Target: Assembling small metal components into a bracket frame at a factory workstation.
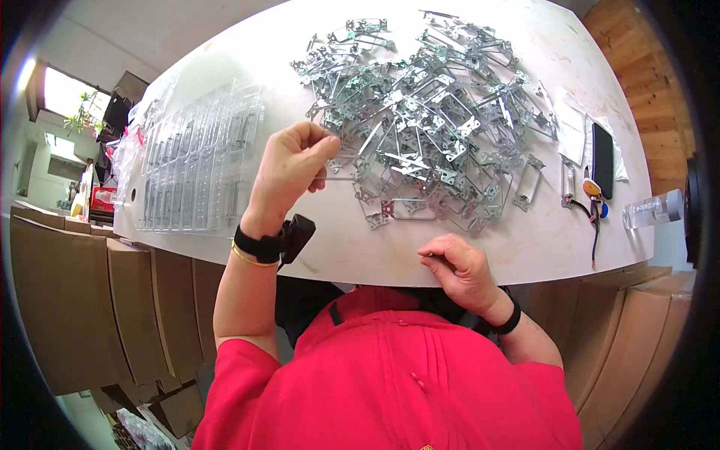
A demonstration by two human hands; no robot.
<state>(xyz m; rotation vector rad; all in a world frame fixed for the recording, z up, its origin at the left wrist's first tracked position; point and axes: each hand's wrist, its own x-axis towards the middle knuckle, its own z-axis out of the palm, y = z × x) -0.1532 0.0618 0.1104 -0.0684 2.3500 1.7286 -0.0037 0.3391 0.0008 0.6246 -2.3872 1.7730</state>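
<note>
A big tangled heap of silvery metal brackets (427,112) with thin rods and punched end plates covers the middle of the white table (360,255). My left hand (291,166) is raised at the heap's left edge, thumb and fingers pinched together. A thin rod shows just right of its fingertips, but I cannot tell whether it is held. Near the table's front edge, my right hand (459,271) is closed with curled fingers. Whatever it may hold is hidden. One bracket (409,209) lies at the heap's near side, between my hands.
Clear plastic trays (199,161) with compartments stand on the left, apparently with metal parts inside. On the right are a black phone (602,161), white packets (570,131), a small tool with a cord (592,187) and a clear cup (651,211). Cardboard boxes (71,300) stand below the table.
</note>
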